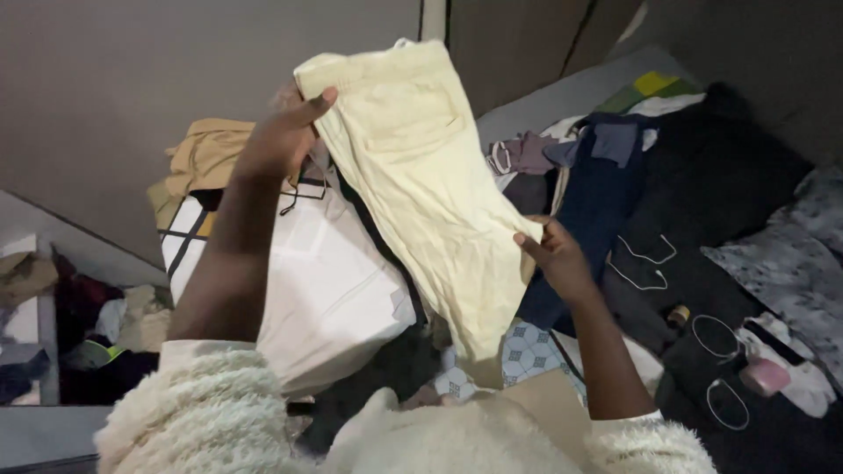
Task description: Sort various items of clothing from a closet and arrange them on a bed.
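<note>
1. Pale yellow garment (421,184): we see it held up in the air in front of the person, hanging slantwise from upper left to lower right, above a heap of laundry.
2. Left hand (283,140): we find it raised, closed on the garment's top edge, thumb laid over the hem.
3. Right hand (558,254): lower down, it pinches the garment's right edge between thumb and fingers.
4. Fluffy cream sleeves (189,412): we see them on both forearms.
5. White bag with dark straps (307,281): it stands behind and below the garment.
6. Tan cloth (206,154): it lies bunched on top of the bag, just beside the left hand.
7. Navy garment (597,193): it is spread to the right, behind the right hand.
8. Dark bedding (720,193): it lies farther right, under scattered clothes.
</note>
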